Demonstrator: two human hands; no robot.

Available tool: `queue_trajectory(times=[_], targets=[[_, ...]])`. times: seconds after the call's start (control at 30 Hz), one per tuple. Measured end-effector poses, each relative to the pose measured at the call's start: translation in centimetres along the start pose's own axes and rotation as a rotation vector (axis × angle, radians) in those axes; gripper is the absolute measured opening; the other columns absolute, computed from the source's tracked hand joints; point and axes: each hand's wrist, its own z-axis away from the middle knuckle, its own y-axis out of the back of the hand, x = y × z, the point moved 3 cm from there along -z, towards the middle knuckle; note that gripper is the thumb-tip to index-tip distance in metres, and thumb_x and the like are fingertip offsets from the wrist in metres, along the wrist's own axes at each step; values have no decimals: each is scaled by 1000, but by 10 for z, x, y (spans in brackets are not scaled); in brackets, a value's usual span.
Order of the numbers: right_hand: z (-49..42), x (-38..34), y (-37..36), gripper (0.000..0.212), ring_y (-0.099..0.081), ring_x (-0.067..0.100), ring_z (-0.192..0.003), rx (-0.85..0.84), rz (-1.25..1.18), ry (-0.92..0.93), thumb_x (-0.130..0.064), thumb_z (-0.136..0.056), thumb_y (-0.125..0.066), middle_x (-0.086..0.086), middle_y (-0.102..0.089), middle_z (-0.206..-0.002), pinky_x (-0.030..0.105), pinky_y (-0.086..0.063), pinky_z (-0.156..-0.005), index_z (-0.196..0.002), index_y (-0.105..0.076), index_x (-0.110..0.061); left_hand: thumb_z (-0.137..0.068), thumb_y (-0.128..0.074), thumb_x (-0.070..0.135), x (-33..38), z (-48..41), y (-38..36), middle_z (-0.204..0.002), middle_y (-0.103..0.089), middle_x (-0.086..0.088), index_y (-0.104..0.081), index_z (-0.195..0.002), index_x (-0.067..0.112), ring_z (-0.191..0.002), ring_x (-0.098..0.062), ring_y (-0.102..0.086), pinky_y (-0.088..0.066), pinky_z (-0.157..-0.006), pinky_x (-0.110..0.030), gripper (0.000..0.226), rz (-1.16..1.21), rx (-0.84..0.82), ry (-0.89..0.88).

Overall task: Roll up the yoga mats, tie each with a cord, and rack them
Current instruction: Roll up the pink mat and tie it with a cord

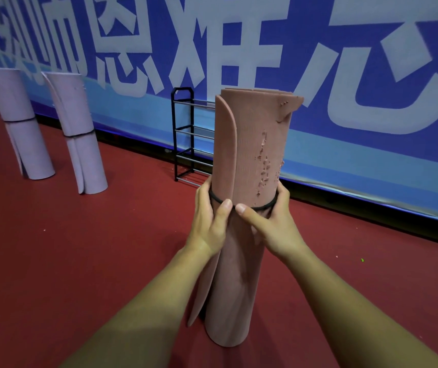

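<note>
A rolled mat stands on the floor at twelve o'clock, the rack just behind at eleven, a second mat and third mat at ten.

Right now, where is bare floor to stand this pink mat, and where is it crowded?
Bare floor lies between the right lilac mat and the rack, and right of the pink mat along the banner. Crowded: far left, where the other lilac mat stands beside it.

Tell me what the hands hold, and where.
The left hand and right hand grip the upright rolled yoga mat at mid-height, thumbs at its black cord.
</note>
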Motion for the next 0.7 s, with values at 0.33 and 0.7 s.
queue_trajectory(times=[0.33,0.7], targets=[[7,15,3,127,-50,3,-132,14,63,-59,-79,-48,-85,-13,-48,-147,44,-45,-112,-150,-27,-33,-91,-43,57,-8,10,2,-152,-39,-3,-30,-154,12,-141,-1,-34,-28,-114,-17,79,-78,-55,5],[5,18,1,100,-59,1,-123,35,37,-43,-62,-64,-83,-15,-62,-136,42,-48,-109,-147,-36,-31,-90,-42,59,-11,12,-2,-149,-43,0,-31,-152,17,-138,0,-39,-33,-111,-19,76,-38,-68,45]])
